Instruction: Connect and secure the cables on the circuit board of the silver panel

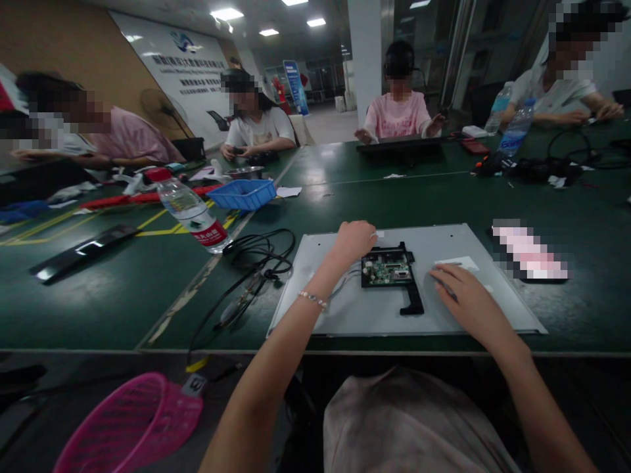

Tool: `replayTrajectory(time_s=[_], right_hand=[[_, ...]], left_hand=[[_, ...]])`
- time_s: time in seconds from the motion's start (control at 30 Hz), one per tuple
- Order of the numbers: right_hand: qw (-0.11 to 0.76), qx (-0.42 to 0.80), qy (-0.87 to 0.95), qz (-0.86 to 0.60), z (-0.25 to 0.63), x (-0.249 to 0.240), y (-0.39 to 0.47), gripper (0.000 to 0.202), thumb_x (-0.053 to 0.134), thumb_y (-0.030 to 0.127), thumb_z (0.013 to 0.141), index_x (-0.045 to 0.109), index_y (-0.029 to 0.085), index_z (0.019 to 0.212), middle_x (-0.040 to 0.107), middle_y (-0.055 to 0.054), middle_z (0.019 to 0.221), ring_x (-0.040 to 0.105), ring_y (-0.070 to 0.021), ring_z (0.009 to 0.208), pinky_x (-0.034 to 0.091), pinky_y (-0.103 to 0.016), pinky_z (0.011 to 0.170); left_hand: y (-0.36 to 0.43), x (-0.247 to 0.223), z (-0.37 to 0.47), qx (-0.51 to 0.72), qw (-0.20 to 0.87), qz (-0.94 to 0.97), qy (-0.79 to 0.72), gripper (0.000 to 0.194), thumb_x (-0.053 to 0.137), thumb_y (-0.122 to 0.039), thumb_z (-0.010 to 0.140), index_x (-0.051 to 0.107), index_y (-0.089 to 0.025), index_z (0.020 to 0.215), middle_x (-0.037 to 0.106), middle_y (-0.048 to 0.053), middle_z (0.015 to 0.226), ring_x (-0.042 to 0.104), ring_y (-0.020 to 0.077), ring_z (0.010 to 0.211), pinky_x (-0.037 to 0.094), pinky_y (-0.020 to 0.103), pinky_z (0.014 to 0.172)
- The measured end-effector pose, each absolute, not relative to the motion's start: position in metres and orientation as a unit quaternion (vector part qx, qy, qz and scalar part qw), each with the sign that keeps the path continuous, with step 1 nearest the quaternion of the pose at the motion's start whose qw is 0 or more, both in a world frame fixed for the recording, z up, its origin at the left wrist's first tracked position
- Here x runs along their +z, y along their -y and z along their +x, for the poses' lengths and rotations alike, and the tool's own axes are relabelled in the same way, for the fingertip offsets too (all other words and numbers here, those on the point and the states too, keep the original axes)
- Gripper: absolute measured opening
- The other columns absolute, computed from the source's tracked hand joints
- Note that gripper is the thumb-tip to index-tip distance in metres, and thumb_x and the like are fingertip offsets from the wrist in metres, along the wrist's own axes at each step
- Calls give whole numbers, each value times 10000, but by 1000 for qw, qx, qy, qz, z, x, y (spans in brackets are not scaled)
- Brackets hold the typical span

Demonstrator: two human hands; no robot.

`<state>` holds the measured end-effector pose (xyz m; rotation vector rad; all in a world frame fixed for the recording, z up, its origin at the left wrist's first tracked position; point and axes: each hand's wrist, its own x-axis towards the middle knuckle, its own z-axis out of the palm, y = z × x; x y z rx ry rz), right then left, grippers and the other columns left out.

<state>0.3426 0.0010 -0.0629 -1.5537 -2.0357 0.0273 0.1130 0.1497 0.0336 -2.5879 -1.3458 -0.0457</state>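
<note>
A flat grey-white panel (340, 315) lies near the table's front edge. On its middle sits a green circuit board (387, 270) in a black bracket (417, 299), with thin wires leading off to the left. My left hand (355, 238) bends over the panel at the bracket's upper left. Its fingers are curled and their tips mostly hidden, so what they pinch cannot be made out. My right hand (463, 295) rests low over the panel's right part, a slim dark object (445, 286) between its thumb and fingers.
Left of the panel are black cables (266, 253), a water bottle (194, 213), a blue basket (244, 194) and a long black object (83, 253). A phone (532, 253) lies to the right. A pink basket (133, 420) is below the table edge. Several people sit around the table.
</note>
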Motion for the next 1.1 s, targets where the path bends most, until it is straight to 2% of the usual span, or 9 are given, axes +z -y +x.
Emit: replayTrajectory(time_s=[0.17, 0.33, 0.5, 0.7, 0.87, 1.1], right_hand=[[281, 15, 754, -593, 342, -61, 2, 372, 414, 290, 917, 613, 175, 1210, 555, -138, 1309, 511, -283, 1211, 426, -470, 1036], [297, 14, 752, -589, 341, -60, 4, 360, 424, 300, 911, 616, 223, 1206, 525, -118, 1348, 502, -291, 1228, 428, -490, 1031], [301, 13, 753, -585, 342, -63, 2, 354, 432, 312, 905, 629, 228, 1186, 531, -116, 1342, 507, -295, 1217, 438, -502, 1016], [295, 11, 753, -588, 343, -66, 1, 368, 423, 315, 913, 626, 195, 1195, 538, -136, 1327, 499, -291, 1224, 422, -493, 1035], [300, 15, 754, -584, 341, -63, 2, 360, 420, 303, 917, 620, 198, 1197, 549, -133, 1313, 506, -282, 1216, 427, -491, 1030], [302, 16, 753, -585, 341, -62, 1, 355, 427, 294, 912, 617, 206, 1199, 552, -128, 1307, 508, -286, 1217, 422, -496, 1032]], left_hand=[[-114, 49, 59, -51, 121, -849, 513, 272, 438, -260, 915, 677, -190, 1022, 678, 83, 1073, 613, 227, 1023, 438, 334, 868], [-68, 43, -12, -105, 150, -752, 633, 339, 464, -279, 896, 588, -201, 1202, 602, 84, 1254, 558, 255, 1113, 422, 369, 925], [-38, 22, -66, -105, 164, -650, 735, 381, 465, -330, 886, 573, -183, 1221, 609, 118, 1213, 565, 300, 1080, 449, 400, 884], [-42, 19, -66, -115, 173, -665, 718, 425, 446, -303, 893, 525, -193, 1296, 601, 106, 1245, 559, 275, 1114, 433, 368, 908], [-56, 22, -64, -101, 165, -681, 706, 346, 405, -238, 894, 643, -193, 1141, 647, 83, 1188, 606, 253, 1036, 432, 354, 872], [-64, 23, -64, -87, 173, -667, 720, 339, 414, -214, 876, 656, -192, 1113, 655, 97, 1174, 588, 274, 1066, 412, 401, 901]])
